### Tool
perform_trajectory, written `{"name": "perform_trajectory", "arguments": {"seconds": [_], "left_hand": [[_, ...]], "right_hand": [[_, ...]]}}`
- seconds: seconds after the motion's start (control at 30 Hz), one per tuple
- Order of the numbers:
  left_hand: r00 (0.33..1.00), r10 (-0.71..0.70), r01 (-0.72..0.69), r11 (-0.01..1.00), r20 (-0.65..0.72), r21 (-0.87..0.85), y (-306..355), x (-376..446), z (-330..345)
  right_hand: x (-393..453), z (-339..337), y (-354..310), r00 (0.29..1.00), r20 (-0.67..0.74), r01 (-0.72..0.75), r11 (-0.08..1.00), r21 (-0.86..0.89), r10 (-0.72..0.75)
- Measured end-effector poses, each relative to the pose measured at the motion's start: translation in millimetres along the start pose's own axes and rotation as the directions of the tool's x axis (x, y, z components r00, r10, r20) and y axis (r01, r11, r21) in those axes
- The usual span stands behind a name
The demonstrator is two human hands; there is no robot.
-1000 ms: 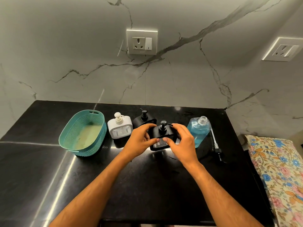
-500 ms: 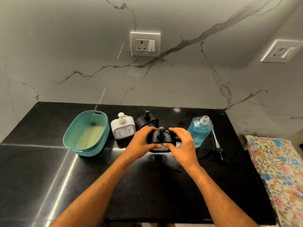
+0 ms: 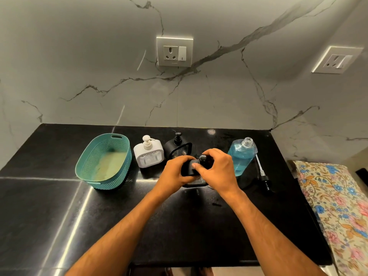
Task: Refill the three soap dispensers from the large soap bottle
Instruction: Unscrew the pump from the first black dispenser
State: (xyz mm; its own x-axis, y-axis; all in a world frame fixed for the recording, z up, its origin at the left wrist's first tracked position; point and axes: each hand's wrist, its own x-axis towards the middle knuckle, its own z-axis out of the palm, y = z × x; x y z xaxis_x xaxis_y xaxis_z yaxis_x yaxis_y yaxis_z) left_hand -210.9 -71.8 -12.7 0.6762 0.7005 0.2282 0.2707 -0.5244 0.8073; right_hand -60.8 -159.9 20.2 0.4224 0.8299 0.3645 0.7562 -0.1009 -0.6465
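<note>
A black soap dispenser (image 3: 191, 168) stands on the black counter (image 3: 59, 206) between my hands. My left hand (image 3: 175, 172) grips its body from the left. My right hand (image 3: 216, 170) curls round its black pump head from the right, hiding most of the top. Behind it stand a second black dispenser (image 3: 177, 145) and a white dispenser (image 3: 148, 153) with a cream pump. The large clear soap bottle (image 3: 242, 156) holds blue liquid and stands uncapped just right of my right hand. Its pump with a long tube (image 3: 262, 174) lies on the counter beside it.
A teal woven basket (image 3: 103, 162) sits at the left of the dispensers. A marble wall with two sockets (image 3: 174, 51) rises behind the counter. A flowered cloth (image 3: 336, 202) covers a surface past the counter's right edge.
My right hand has shifted from the dispenser's side up onto its pump head. My left hand keeps its grip on the body. The dispenser stays in place.
</note>
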Motion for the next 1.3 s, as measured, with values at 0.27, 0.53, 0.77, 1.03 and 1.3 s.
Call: {"name": "perform_trajectory", "arguments": {"seconds": [0.27, 0.53, 0.77, 1.03, 1.3], "left_hand": [[0.998, -0.037, 0.037, 0.999, 0.047, 0.004, -5.6, -4.3, -4.4], [0.999, -0.025, 0.025, 1.000, 0.041, -0.006, 1.9, -1.7, -2.6], [0.999, -0.025, 0.025, 1.000, 0.021, -0.012, -2.1, -4.6, 0.8], [1.000, -0.022, 0.023, 1.000, 0.015, -0.013, -2.7, -6.4, 4.1], [0.999, -0.034, 0.035, 0.999, 0.036, -0.020, -1.0, -8.4, 8.1]], "right_hand": [[6.8, -12.2, -7.5, 0.966, 0.257, 0.031, 0.999, 0.016, -0.034], [4.9, -15.1, -20.8, 0.972, 0.228, -0.047, 0.998, -0.029, 0.052], [4.4, -19.8, -28.1, 0.984, 0.174, -0.014, 0.989, -0.146, 0.039], [-0.3, -18.9, -27.4, 0.983, 0.180, -0.004, 0.978, -0.210, 0.043], [-2.3, -21.8, -28.1, 0.971, 0.235, 0.008, 0.971, -0.240, 0.051]]}}
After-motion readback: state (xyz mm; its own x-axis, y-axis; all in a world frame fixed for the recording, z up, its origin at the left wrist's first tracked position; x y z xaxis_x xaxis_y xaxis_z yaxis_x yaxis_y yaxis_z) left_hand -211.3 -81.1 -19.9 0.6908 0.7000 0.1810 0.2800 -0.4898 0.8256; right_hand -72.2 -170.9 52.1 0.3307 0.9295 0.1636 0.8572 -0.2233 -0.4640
